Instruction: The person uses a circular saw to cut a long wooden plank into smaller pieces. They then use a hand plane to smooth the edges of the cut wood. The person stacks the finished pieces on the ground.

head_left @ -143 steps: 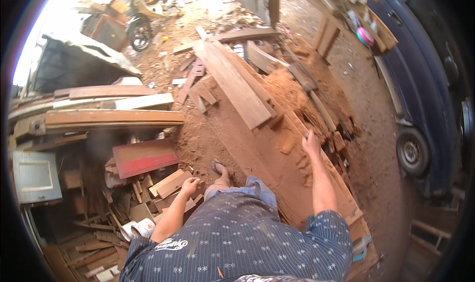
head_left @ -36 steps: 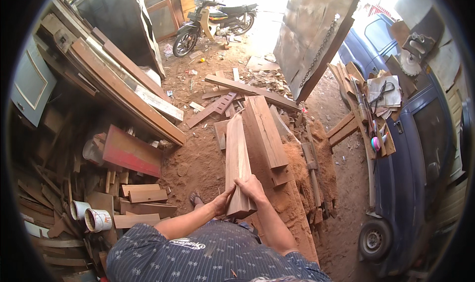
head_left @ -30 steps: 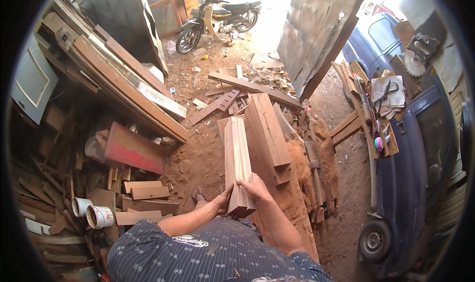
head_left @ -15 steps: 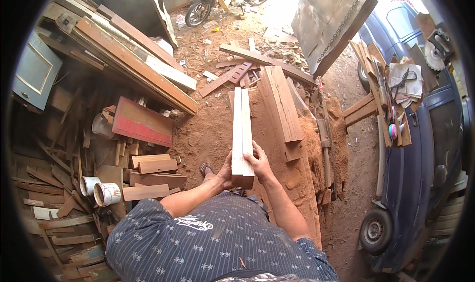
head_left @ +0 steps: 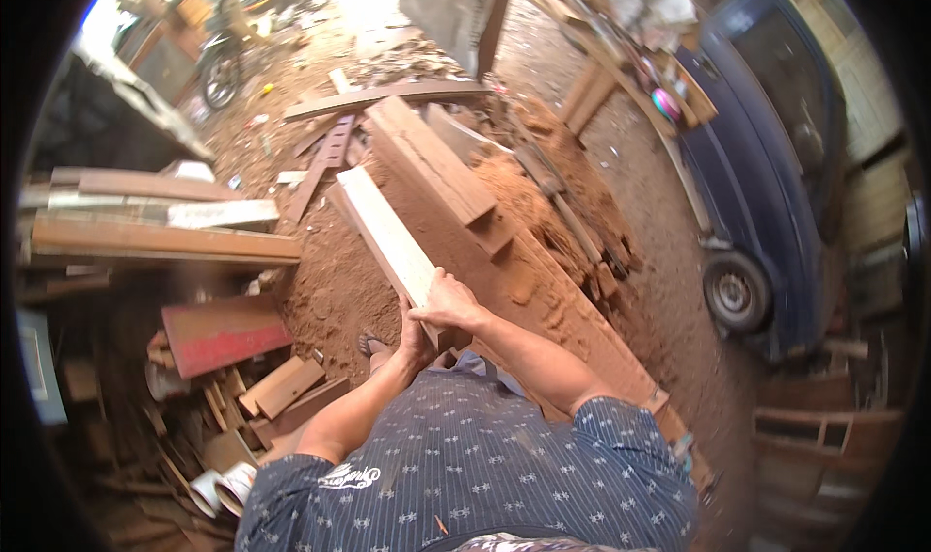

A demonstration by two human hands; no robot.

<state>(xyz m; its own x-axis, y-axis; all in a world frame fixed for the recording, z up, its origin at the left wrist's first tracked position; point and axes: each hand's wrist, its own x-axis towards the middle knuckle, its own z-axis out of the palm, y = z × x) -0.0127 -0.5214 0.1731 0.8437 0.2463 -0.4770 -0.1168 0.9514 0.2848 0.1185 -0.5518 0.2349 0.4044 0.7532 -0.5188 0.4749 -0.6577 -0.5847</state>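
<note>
Both my hands grip the near end of a long wooden beam (head_left: 389,230) in front of my body. Its upper face is pale, and a browner side shows along its left. My left hand (head_left: 413,337) wraps the left side close to the near end. The right hand (head_left: 448,300) is closed over the right side, thumb lying across the top. The beam slants away toward the far left. Just right of it, a thick brown beam (head_left: 436,159) rests on a sawdust-covered workbench (head_left: 582,344). My fingers' undersides are hidden.
A red-faced panel (head_left: 225,337) and stacked wood offcuts (head_left: 283,385) are at left, above white buckets (head_left: 233,489). Long planks (head_left: 165,237) lie farther off. Sawdust heaps (head_left: 524,198) border the bench. A dark blue car (head_left: 747,193) stands at right, a motorcycle (head_left: 223,67) far left.
The view has turned right, so the surroundings sit farther left. The beam now slants left and is tilted, showing its brown side; my right hand has shifted over its top edge.
</note>
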